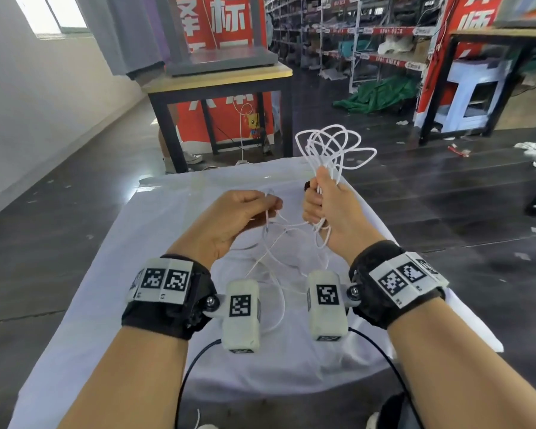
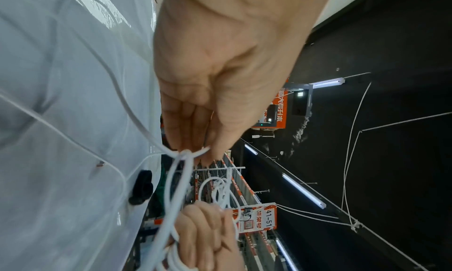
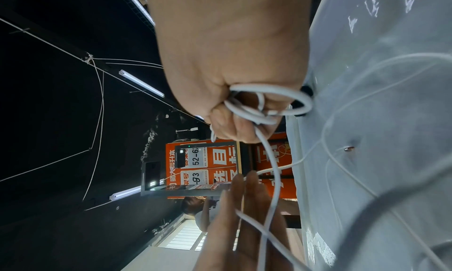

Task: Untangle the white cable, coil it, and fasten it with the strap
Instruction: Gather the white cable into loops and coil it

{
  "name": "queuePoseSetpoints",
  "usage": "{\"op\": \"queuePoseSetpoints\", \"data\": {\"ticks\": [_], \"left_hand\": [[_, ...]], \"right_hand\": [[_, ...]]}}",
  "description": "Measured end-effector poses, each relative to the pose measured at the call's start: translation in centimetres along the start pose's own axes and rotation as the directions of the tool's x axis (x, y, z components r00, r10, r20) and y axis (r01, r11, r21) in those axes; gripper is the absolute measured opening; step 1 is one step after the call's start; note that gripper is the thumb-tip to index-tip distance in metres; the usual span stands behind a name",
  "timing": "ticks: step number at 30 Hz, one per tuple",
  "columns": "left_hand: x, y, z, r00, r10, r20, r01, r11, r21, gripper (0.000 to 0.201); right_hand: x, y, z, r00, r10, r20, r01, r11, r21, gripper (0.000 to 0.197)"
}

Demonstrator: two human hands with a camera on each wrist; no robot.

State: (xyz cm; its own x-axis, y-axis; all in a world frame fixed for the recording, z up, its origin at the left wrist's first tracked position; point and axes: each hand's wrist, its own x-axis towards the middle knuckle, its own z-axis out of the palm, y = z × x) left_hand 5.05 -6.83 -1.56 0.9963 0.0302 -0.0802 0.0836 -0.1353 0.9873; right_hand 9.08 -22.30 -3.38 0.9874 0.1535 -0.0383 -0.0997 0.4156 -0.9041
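My right hand (image 1: 316, 196) is a fist around a bundle of white cable (image 1: 333, 171), whose loops fan out above the thumb. In the right wrist view the loops (image 3: 281, 93) bulge from the right hand (image 3: 234, 116). One strand runs across to my left hand (image 1: 268, 205), whose fingertips (image 2: 195, 151) pinch it where several strands of cable (image 2: 182, 171) cross. Slack cable trails over the white cloth between my wrists. A black strap (image 1: 307, 184) lies on the cloth just beyond the right fist; the left wrist view shows this strap (image 2: 141, 188) too.
The white cloth (image 1: 121, 320) covers a small table with dark floor on both sides. A wooden table on a black frame (image 1: 217, 78) stands ahead, with a person's legs (image 1: 167, 150) beside it. Storage shelves (image 1: 369, 41) fill the back.
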Motion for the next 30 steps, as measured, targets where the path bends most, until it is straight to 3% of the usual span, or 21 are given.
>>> {"op": "queuePoseSetpoints", "data": {"ticks": [4,9,16,20,23,25,27,30], "left_hand": [[0.1,0.3,-0.4,0.989,0.059,-0.134,-0.088,0.971,-0.224,0.015],[0.3,0.5,-1.6,0.965,-0.086,-0.249,-0.074,0.819,-0.569,0.018],[0.2,0.8,-2.7,0.93,-0.166,-0.329,-0.072,0.795,-0.602,0.021],[0.2,1.1,-3.7,0.916,-0.175,-0.36,-0.131,0.719,-0.683,0.021],[0.0,1.6,-3.7,0.902,-0.093,-0.422,-0.188,0.795,-0.577,0.026],[-0.5,2.0,-3.1,0.924,0.031,-0.38,-0.193,0.898,-0.396,0.019],[-1.2,2.3,-2.3,0.961,0.198,-0.195,-0.215,0.974,-0.069,0.022],[-1.8,2.3,-0.8,0.947,0.257,0.195,-0.31,0.892,0.329,0.028]], "right_hand": [[-0.6,0.1,0.1,0.996,0.088,0.026,-0.083,0.983,-0.163,0.04],[-1.2,0.1,0.4,0.971,0.205,0.124,-0.167,0.949,-0.268,0.037],[-2.0,0.5,0.5,0.88,0.298,0.371,-0.068,0.851,-0.521,0.04],[-2.4,0.8,0.7,0.826,0.413,0.384,-0.02,0.703,-0.711,0.04],[-2.4,1.3,0.5,0.804,0.496,0.33,0.0,0.554,-0.833,0.038],[-2.4,1.6,0.6,0.785,0.532,0.316,-0.01,0.521,-0.853,0.037],[-2.5,1.7,0.8,0.776,0.548,0.313,-0.018,0.515,-0.857,0.037],[-2.7,1.7,1.2,0.808,0.508,0.298,-0.016,0.524,-0.852,0.035]]}}
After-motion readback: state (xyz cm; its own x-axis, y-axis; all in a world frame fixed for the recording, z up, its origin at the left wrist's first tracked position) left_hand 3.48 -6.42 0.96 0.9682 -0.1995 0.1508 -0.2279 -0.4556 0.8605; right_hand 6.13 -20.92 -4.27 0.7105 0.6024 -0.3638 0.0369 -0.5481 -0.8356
